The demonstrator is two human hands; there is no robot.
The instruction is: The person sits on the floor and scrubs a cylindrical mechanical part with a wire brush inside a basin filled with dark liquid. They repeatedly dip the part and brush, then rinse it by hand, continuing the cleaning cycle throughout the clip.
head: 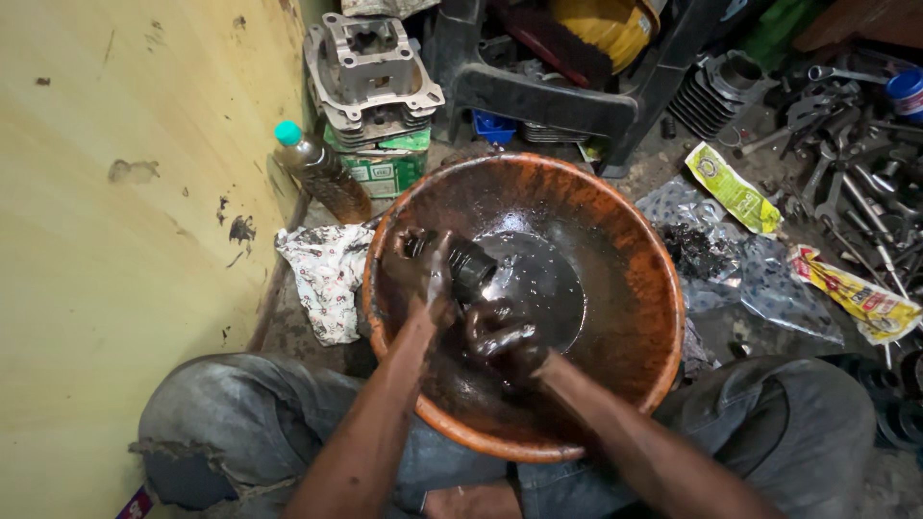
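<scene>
**Oily part washed over an orange basin on a workshop floor**

Grimy concrete floor [711, 317] and a yellow wall [125, 240] frame a cramped repair corner, where the person sits low with knees in dusty jeans spread around a wide orange basin [654, 288]. Sitting this way keeps the basin between the legs, so dark fluid pooled at its bottom [538, 288] probably catches whatever drips off.

Beyond the rim stand a bare metal engine casting [370, 67] on a green-and-white carton [385, 168], set against the wall out of the way, and a black plastic chair [567, 101]. Spanners and loose metal parts [846, 163] lie scattered to the right, near at hand. A printed rag [327, 274] lies just beside the basin's left edge, with a teal-capped bottle of brownish liquid [317, 168] behind it.

Both hands are close together over the pool. The left hand [423, 279] is clamped around a dark cylindrical part [466, 264], tilting it over the fluid. The right hand [500, 336], slick with oil, curls just beside it; whether it grips anything cannot be told.
</scene>
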